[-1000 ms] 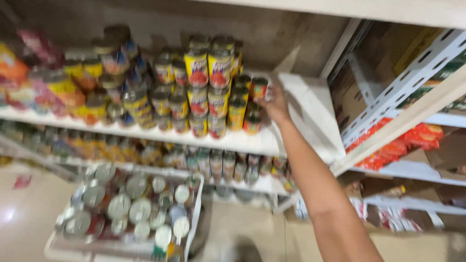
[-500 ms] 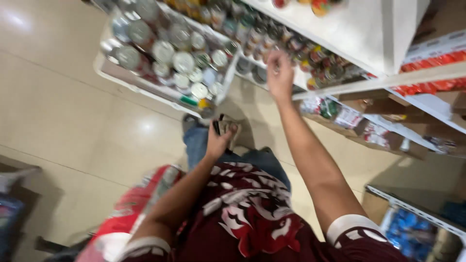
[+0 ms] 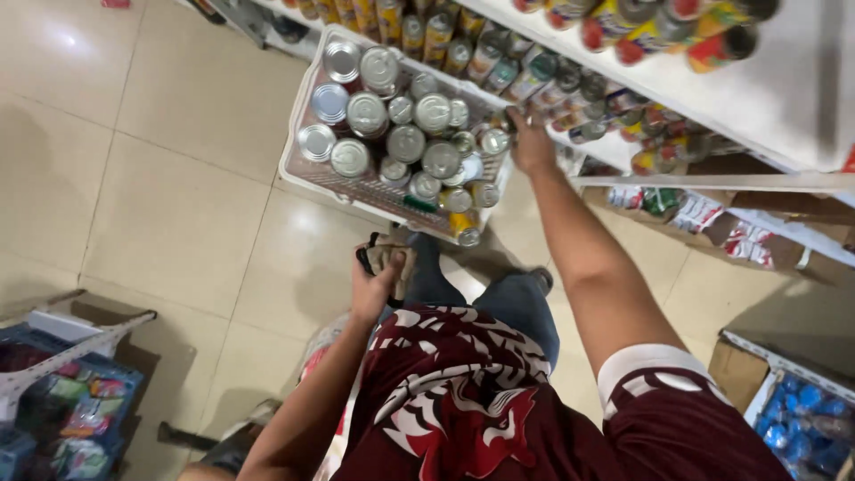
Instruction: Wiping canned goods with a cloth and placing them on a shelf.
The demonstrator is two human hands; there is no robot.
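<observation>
A white plastic crate (image 3: 301, 163) sits on the floor below me, packed with several upright tin cans (image 3: 406, 141). My right hand (image 3: 532, 144) reaches down to the crate's right edge, fingers around the top of a can (image 3: 495, 141) there. My left hand (image 3: 378, 278) hovers near my knee, curled around a small dark object (image 3: 364, 259); I cannot tell what it is. I am wearing a maroon shirt and jeans.
White shelves (image 3: 784, 107) with rows of colourful cans run along the top and right. Packets (image 3: 695, 212) lie on a low shelf. A blue basket of goods (image 3: 67, 401) stands at bottom left, a blue-packed box (image 3: 806, 411) at bottom right. Beige floor tiles (image 3: 169, 223) surround the crate.
My view has dropped from the shelf of cans to the floor crate. My right hand left the upper shelf and came down to the crate's right side.
</observation>
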